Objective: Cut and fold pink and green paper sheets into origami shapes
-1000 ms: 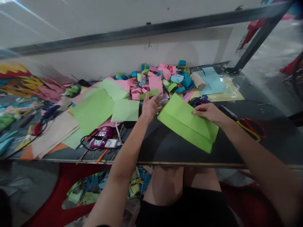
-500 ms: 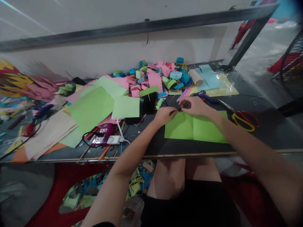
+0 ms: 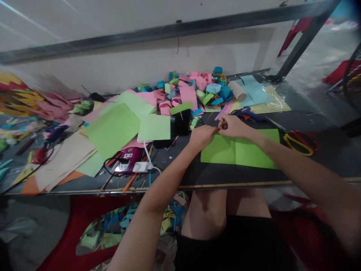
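A bright green sheet of paper (image 3: 248,152) with a vertical crease lies on the dark tabletop before me. My left hand (image 3: 203,135) is closed at its upper left part, fingertips pinched together. My right hand (image 3: 235,127) meets it there, thumb and fingers pinched too, with the forearm crossing over the sheet. Whatever is between the fingertips is too small or hidden to make out. Right of the sheet lie scissors (image 3: 299,143) with one yellow and one red handle. A dark blue glue gun (image 3: 248,113) rests just beyond my right hand.
Behind my hands is a heap of curled paper strips (image 3: 194,90), beside a cardboard tube (image 3: 237,91). To the left lie green sheets (image 3: 113,130), a purple power strip (image 3: 131,156) and a white plug (image 3: 141,166). A metal bar (image 3: 141,35) runs along the wall.
The view has shifted slightly, so most things appear a little further right. Both hands stay pinched together above the green sheet, with only small finger movement.
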`<move>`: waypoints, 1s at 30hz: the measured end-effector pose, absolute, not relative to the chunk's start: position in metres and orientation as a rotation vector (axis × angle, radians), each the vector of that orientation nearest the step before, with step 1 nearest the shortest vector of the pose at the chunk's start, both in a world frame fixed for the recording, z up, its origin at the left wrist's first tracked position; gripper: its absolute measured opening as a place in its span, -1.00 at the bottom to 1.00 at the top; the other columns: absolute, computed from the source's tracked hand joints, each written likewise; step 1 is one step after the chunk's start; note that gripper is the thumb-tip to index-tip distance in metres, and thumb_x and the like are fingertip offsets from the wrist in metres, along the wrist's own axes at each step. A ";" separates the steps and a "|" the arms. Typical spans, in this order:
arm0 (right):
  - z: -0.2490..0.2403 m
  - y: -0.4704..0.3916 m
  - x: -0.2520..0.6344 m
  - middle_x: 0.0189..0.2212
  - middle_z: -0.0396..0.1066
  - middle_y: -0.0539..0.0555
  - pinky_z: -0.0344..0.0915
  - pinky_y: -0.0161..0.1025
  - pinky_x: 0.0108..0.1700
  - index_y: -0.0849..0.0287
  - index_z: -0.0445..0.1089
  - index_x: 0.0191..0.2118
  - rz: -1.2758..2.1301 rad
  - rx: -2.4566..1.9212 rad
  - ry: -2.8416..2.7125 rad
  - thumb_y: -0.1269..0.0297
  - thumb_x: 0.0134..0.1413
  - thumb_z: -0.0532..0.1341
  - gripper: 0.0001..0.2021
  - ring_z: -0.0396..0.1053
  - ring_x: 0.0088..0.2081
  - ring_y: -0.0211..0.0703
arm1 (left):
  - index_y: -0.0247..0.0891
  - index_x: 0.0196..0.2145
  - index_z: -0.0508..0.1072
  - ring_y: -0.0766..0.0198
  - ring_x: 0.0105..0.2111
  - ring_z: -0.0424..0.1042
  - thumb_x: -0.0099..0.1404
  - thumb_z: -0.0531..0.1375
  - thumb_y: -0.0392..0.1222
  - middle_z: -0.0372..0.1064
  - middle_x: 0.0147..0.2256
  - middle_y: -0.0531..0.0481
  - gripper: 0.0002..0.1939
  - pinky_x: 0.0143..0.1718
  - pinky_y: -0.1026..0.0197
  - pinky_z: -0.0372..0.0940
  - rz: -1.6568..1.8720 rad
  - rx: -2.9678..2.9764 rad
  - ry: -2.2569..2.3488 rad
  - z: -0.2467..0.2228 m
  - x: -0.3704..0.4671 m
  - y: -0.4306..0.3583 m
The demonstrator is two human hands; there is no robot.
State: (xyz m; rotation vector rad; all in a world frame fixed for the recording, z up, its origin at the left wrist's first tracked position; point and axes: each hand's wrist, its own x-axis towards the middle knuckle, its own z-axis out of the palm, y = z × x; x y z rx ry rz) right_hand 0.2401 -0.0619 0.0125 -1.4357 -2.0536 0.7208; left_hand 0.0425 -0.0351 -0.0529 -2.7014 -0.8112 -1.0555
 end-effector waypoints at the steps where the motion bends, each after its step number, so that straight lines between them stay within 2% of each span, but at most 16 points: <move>1: 0.014 -0.062 0.244 -0.45 0.40 0.00 0.19 -0.19 -0.32 0.05 0.10 -0.36 0.744 -1.452 -2.060 0.33 -0.26 0.23 -0.71 0.27 -0.43 -0.19 | -0.22 -0.17 0.60 0.28 -0.34 0.56 0.54 0.05 -0.19 0.64 -0.30 -0.03 -0.70 -0.38 0.26 0.24 -1.076 -2.693 -0.782 -0.053 0.042 -0.035; 8: 0.019 -0.065 0.269 -0.45 0.40 0.02 0.16 -0.18 -0.32 0.05 0.04 -0.38 0.798 -1.573 -2.138 0.25 -0.23 0.28 -0.65 0.25 -0.42 -0.18 | -0.22 -0.21 0.61 0.31 -0.36 0.55 0.58 -0.03 -0.09 0.63 -0.33 -0.03 -0.57 -0.37 0.28 0.26 -1.098 -2.665 -0.733 -0.052 0.040 -0.032; 16: 0.016 -0.071 0.307 -0.45 0.40 0.02 0.20 -0.17 -0.32 0.04 0.04 -0.36 1.002 -1.669 -2.154 0.13 -0.24 0.29 -0.61 0.25 -0.43 -0.17 | -0.22 -0.20 0.62 0.31 -0.33 0.57 0.58 -0.01 -0.08 0.64 -0.30 -0.04 -0.58 -0.33 0.28 0.32 -1.127 -2.698 -0.708 -0.053 0.038 -0.029; 22: 0.019 -0.081 0.333 -0.38 0.49 0.08 0.21 -0.16 -0.31 0.05 0.07 -0.37 0.978 -1.728 -2.206 0.03 -0.22 0.30 -0.60 0.31 -0.42 -0.17 | -0.21 -0.24 0.61 0.31 -0.35 0.59 0.58 -0.01 -0.06 0.65 -0.32 -0.02 -0.57 -0.37 0.28 0.32 -1.184 -2.665 -0.661 -0.049 0.036 -0.030; 30: 0.021 -0.096 0.369 -0.39 0.48 0.09 0.25 -0.15 -0.28 0.05 0.09 -0.39 1.056 -1.785 -2.091 -0.10 -0.23 0.37 -0.50 0.34 -0.37 -0.13 | -0.21 -0.27 0.61 0.31 -0.37 0.60 0.57 0.00 -0.02 0.64 -0.36 -0.03 -0.55 -0.35 0.28 0.35 -1.242 -2.669 -0.669 -0.048 0.034 -0.029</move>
